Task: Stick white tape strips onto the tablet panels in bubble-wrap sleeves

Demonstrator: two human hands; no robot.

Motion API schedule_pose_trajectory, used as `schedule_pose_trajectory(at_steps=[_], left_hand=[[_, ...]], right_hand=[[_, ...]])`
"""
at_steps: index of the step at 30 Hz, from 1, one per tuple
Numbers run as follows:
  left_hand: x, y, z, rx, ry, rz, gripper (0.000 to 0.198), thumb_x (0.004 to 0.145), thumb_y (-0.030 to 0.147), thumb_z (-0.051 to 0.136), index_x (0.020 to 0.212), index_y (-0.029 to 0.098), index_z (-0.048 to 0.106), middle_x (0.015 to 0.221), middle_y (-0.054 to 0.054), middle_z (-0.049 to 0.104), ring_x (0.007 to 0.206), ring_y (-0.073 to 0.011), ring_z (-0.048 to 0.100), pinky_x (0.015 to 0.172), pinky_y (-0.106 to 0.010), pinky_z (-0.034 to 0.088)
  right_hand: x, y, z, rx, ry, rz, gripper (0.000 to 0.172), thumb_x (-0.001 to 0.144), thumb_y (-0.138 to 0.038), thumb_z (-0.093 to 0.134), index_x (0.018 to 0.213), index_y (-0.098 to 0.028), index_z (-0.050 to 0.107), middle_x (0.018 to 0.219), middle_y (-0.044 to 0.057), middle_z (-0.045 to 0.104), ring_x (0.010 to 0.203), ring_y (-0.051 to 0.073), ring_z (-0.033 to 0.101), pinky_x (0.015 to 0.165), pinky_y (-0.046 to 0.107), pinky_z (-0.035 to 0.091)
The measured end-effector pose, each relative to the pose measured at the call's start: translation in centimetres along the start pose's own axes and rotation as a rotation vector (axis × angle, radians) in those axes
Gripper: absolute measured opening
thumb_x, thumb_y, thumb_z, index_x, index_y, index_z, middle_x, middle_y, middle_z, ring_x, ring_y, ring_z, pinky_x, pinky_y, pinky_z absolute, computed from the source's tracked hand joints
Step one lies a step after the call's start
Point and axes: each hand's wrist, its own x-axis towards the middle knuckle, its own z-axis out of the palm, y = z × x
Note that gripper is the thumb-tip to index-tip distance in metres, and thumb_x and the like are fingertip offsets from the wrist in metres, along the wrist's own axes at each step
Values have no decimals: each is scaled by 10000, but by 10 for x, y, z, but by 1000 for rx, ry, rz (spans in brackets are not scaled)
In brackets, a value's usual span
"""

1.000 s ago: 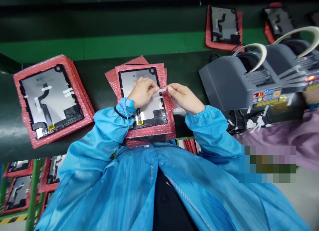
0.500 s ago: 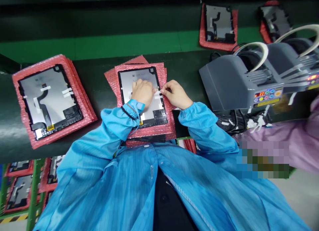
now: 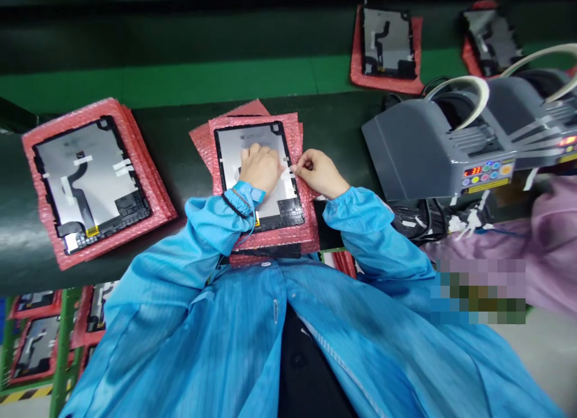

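A tablet display panel (image 3: 279, 207) with a silver back and black frame lies on red bubble-wrap bags (image 3: 311, 237). My left hand (image 3: 260, 168) rests over its middle, fingers curled down and thumb pointing at the right edge; what its fingertips hold, if anything, is hidden. At that right edge, my right hand (image 3: 322, 172) is closed in a pinch at the end of a short white tape strip (image 3: 288, 168). Another white strip sits just below it on the panel. My left hand covers the panel's centre.
A second panel (image 3: 97, 171) tops a bubble-wrap stack at left. Two grey tape dispensers (image 3: 415, 147) stand at right, with tape scraps (image 3: 469, 219) below. Further panels (image 3: 387, 42) lie on the green strip behind. A co-worker's pink sleeve (image 3: 500, 243) is at right. Racked panels (image 3: 36, 346) sit lower left.
My hands stay at the panel's right edge, with only slight finger movement around the tape strip. The camera view has shifted a little.
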Motion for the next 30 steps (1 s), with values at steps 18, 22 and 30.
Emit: schedule_pose_trajectory(at_steps=[18,22,30], left_hand=[[-60,-76,-24,-24,149,-503,269,998,366,525,1067,153,675,1146,-173,721,1160,-361,633,958,-433,494],[-58,-83,-7,-106,127,-482,256,1022,273,455,1073,149,673,1109,-148,748,1092,-301,693,938,-354,496],[-76,-64,-18,-117,187,-534,276,1059,243,353,1168,137,583,1174,-187,714,1100,-313,703,922,-376,510]], right_hand=[[9,-10,4,-58,146,-5,219,794,-197,664,687,-229,476,691,-1,502,749,188,517,839,371,445],[6,-19,9,-25,273,-97,151,839,-211,596,775,-238,462,729,5,534,756,200,564,845,396,478],[15,-17,29,367,199,-120,475,833,-455,702,1154,-255,415,889,23,641,771,208,653,728,400,559]])
